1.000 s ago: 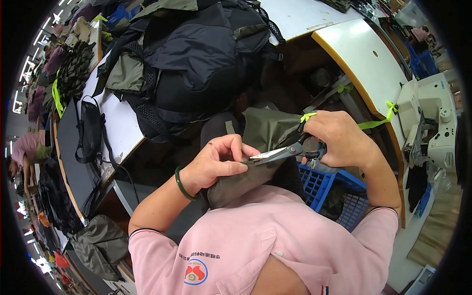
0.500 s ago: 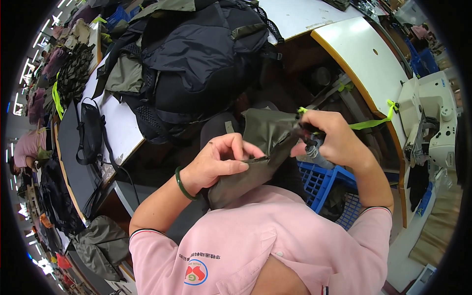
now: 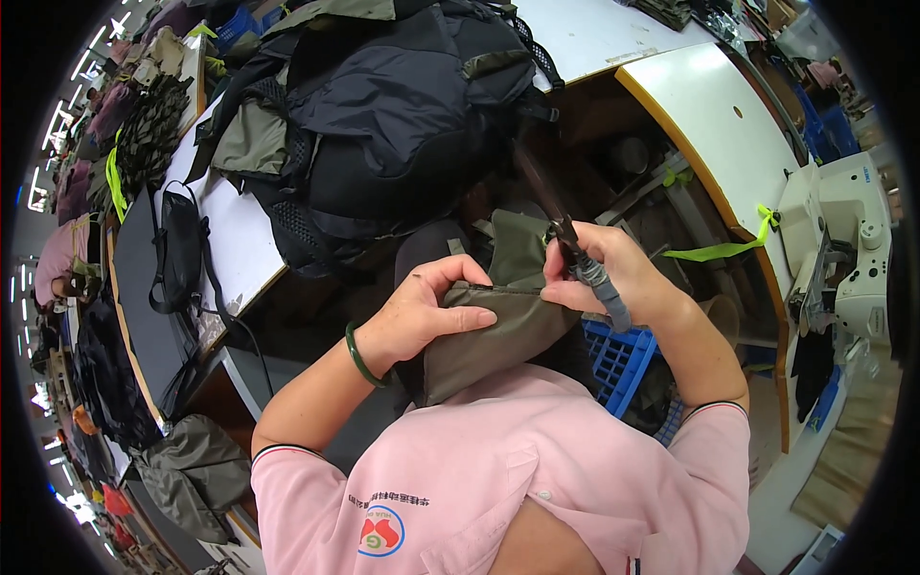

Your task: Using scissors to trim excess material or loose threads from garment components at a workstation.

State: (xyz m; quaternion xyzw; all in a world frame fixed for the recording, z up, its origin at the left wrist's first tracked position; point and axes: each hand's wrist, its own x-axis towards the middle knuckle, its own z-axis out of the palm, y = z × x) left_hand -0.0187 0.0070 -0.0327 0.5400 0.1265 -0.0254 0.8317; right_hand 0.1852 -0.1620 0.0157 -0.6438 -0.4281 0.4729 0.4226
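A piece of olive-green fabric lies across my lap, its dark seamed upper edge facing up. My left hand pinches that edge between thumb and fingers; a green bangle circles the wrist. On the seam's right part, my right hand presses with thumb and fingertips. The same hand carries what look like scissors, with a grey-wrapped handle running under the palm. Their long dark end points up and away, smeared by motion. More olive fabric shows behind the seam.
A large black backpack sits on the white table ahead. A blue crate stands by my right leg. To the right are a curved white tabletop, a yellow-green strap and a sewing machine. Grey-green fabric lies at left.
My right hand has moved down and left, bringing its fingers onto the seam. The scissors have turned so their dark end points away. The fabric edge now lies straighter between both hands.
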